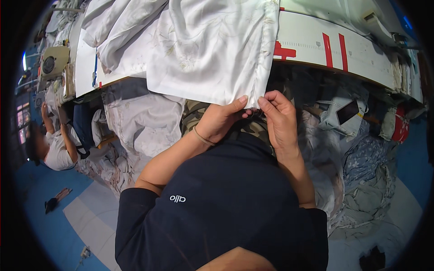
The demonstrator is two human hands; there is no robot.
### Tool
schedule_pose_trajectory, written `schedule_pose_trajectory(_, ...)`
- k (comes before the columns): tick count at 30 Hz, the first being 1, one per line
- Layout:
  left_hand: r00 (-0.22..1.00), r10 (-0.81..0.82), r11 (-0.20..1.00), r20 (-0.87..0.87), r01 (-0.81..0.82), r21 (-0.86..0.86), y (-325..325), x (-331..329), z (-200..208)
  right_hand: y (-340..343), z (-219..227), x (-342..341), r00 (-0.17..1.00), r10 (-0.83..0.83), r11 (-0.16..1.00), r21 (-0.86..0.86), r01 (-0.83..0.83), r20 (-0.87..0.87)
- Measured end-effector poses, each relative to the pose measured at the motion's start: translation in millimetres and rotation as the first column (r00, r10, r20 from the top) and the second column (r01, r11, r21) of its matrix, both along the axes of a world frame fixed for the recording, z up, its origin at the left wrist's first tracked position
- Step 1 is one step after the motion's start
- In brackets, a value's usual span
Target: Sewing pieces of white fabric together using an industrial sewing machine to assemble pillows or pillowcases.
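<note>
A white satiny cloth with a faint flower pattern drapes over the table's front edge toward my lap. My left hand pinches its lower hem near the right corner, thumb on top and fingers curled beneath. Just to the right, my right hand grips the same corner between thumb and forefinger. A seam runs up the cloth's right side from that corner. Some dark loose threads show between the two hands. The fingertips under the cloth are partly hidden.
The white table carries a printed ruler scale and red tape strips. Heaps of pale fabric lie below on the left, with grey-blue fabric at right. A phone rests on a white bundle. Another person sits at far left.
</note>
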State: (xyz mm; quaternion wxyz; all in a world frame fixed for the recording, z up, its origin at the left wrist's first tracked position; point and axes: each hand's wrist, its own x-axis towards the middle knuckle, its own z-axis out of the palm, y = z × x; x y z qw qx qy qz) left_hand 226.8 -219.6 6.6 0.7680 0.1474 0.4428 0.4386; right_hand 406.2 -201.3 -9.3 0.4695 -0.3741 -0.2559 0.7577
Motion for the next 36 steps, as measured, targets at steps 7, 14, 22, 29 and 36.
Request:
schedule_pose_trajectory(7, 0.781, -0.444, 0.846, -0.440, 0.527, 0.080, 16, -39, 61, -3, 12, 10, 0.994, -0.023, 1.000, -0.015, 0.025, 0.110)
schedule_pose_trajectory(14, -0.436, 0.452, 0.849, -0.779, 0.479, 0.224, 86, -125, 45, -4, 14, 15, 0.982, 0.008, 1.000, -0.015, -0.005, 0.191)
schedule_pose_trajectory(22, -0.438, 0.489, 0.831, -0.755, 0.496, 0.250, 83, -150, 39, -1, 25, 12, 0.985, 0.002, 0.998, -0.055, 0.008, 0.170)
schedule_pose_trajectory(29, -0.437, 0.450, 0.861, -0.779, 0.443, 0.249, 79, -151, 49, -1, 30, 14, 0.968, -0.030, 0.999, -0.032, 0.039, 0.251)
schedule_pose_trajectory(36, -0.563, 0.302, 0.895, -0.769, 0.445, 0.026, 81, -150, 60, 3, 14, 28, 0.678, -0.275, 0.764, 0.583, -0.276, 0.682)
